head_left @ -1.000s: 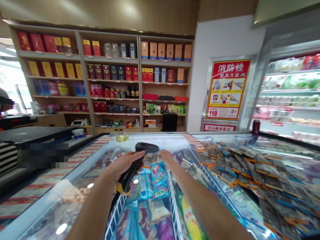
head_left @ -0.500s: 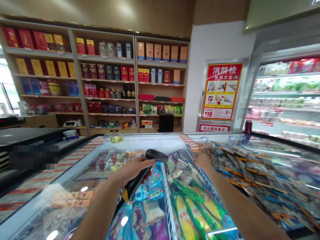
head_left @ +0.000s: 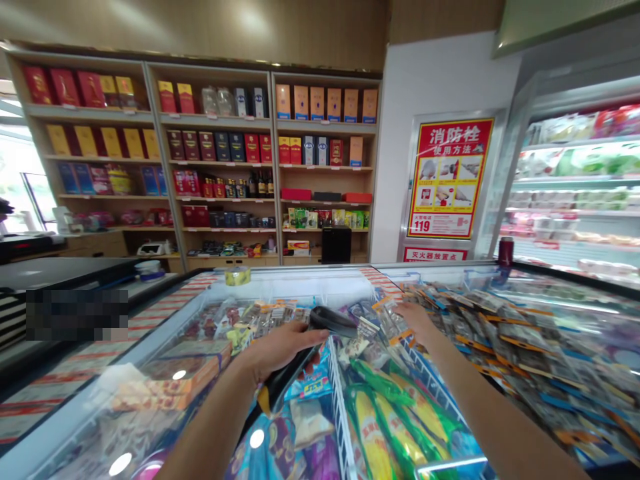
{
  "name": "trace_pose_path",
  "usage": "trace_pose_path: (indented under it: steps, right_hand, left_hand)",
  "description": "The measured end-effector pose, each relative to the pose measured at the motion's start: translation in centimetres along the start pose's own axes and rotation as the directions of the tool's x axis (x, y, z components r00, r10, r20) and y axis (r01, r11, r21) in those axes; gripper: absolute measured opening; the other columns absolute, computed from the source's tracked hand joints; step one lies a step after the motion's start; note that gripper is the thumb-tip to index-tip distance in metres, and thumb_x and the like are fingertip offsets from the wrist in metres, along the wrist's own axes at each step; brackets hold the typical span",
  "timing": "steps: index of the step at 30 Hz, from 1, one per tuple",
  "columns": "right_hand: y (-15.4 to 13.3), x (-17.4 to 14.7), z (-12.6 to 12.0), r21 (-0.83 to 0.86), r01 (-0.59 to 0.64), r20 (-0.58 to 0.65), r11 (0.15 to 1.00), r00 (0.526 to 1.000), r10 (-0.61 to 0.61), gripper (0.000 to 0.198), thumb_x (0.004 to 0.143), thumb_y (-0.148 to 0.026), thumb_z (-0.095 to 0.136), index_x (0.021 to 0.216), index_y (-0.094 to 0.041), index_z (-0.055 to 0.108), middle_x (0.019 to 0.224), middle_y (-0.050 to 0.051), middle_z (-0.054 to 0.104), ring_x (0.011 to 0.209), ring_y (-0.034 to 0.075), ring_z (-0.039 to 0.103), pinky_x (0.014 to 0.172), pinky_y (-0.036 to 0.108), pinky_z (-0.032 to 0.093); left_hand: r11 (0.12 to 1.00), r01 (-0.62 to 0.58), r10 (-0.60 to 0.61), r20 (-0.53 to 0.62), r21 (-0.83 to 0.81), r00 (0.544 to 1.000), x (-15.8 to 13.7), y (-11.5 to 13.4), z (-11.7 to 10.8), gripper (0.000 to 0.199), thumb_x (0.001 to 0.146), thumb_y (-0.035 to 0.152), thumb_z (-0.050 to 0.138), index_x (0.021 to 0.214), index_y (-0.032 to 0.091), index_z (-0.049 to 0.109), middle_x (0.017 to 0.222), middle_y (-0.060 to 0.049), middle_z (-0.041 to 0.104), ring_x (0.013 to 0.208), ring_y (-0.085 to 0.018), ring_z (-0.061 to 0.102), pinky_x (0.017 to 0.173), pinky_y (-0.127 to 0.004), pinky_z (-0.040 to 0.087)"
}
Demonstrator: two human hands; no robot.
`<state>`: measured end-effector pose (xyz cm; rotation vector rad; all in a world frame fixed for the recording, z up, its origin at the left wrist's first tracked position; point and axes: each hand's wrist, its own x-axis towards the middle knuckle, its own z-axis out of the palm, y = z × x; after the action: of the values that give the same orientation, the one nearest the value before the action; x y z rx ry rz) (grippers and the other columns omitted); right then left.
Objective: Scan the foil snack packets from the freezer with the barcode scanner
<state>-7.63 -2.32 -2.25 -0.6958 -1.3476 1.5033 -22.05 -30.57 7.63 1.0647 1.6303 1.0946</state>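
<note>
My left hand [head_left: 280, 350] is closed around the handle of a black barcode scanner [head_left: 333, 321], its head pointing right. Below the scanner a yellowish-orange part [head_left: 265, 400] shows on its handle. Between the fingers of my right hand [head_left: 417, 320] is a small clear packet [head_left: 391, 321] with orange ends, held over the freezer, just right of the scanner head. A pile of similar packets [head_left: 505, 327] lies on the glass to the right of that hand. Under both hands, corn in green-and-yellow wrappers [head_left: 395, 420] and blue ice-cream packs [head_left: 307, 387] fill the freezer baskets.
White wire dividers [head_left: 341, 420] separate the freezer baskets. A roll of yellowish tape [head_left: 237, 275] sits on the far edge, and a dark red can [head_left: 506, 251] stands at the right. Shelves of boxed bottles [head_left: 220, 145] line the back wall beside a red fire-hydrant poster [head_left: 453, 177].
My right hand has lifted a packet from near the pile and brought it left toward the scanner. The scanner in my left hand has shifted right and slightly down.
</note>
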Motion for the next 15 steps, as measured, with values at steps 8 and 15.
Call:
trace_pose_path:
  steps: [8, 15]
  right_hand:
    - [-1.9, -2.2, 1.7, 0.289, -0.119, 0.065, 0.95, 0.992, 0.105, 0.018, 0.067, -0.017, 0.05, 0.083, -0.024, 0.052, 0.065, -0.005, 0.066, 0.059, 0.015, 0.064, 0.055, 0.028, 0.051]
    - [-2.3, -3.1, 2.4, 0.441, -0.03, 0.058, 0.897, 0.998, 0.005, 0.021, 0.068, -0.019, 0.052, 0.088, -0.025, 0.055, 0.075, -0.005, 0.067, 0.063, 0.013, 0.063, 0.057, 0.026, 0.051]
  left_hand:
    - [1.0, -0.012, 0.012, 0.026, -0.002, 1.0, -0.4, 0.5, 0.7, 0.04, 0.062, 0.052, 0.057, 0.077, 0.016, 0.049, 0.061, 0.0, 0.057, 0.052, -0.012, 0.052, 0.048, -0.024, 0.038]
    - [0.999, -0.015, 0.016, 0.037, -0.029, 0.999, -0.1, 0.3, 1.2, 0.038, 0.062, 0.051, 0.057, 0.074, 0.016, 0.049, 0.06, 0.001, 0.056, 0.051, -0.01, 0.05, 0.049, -0.023, 0.037]
